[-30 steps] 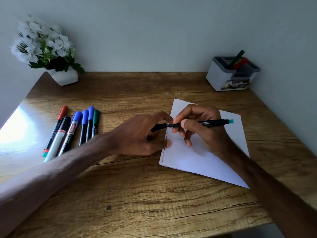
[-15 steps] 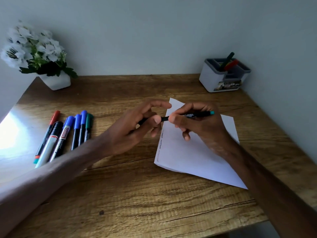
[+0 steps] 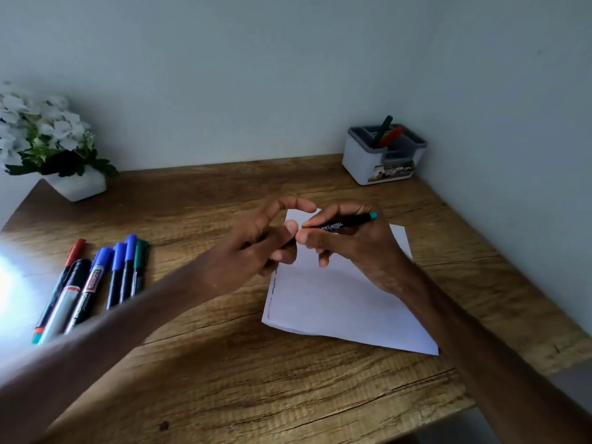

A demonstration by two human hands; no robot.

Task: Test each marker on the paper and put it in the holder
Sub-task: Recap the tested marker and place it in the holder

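My right hand (image 3: 349, 248) grips a black marker (image 3: 339, 224) with a teal end, held level above the white paper (image 3: 336, 302). My left hand (image 3: 259, 245) pinches the marker's left end, where the cap is; the cap itself is hidden by my fingers. Short red and dark scribbles run along the paper's left edge. Several capped markers (image 3: 96, 280) in red, black, blue and green lie in a row at the left of the wooden table. The white and grey holder (image 3: 381, 161) stands at the back right with a dark green marker and a red one in it.
A white pot of white flowers (image 3: 54, 145) stands at the table's back left corner. Walls close the table in at the back and right. A bright glare spot covers the far left of the table (image 3: 224, 363).
Both hands have lifted the marker a little off the paper and drawn closer together. My left fingers have closed over the marker's left end. The camera view tilted upward.
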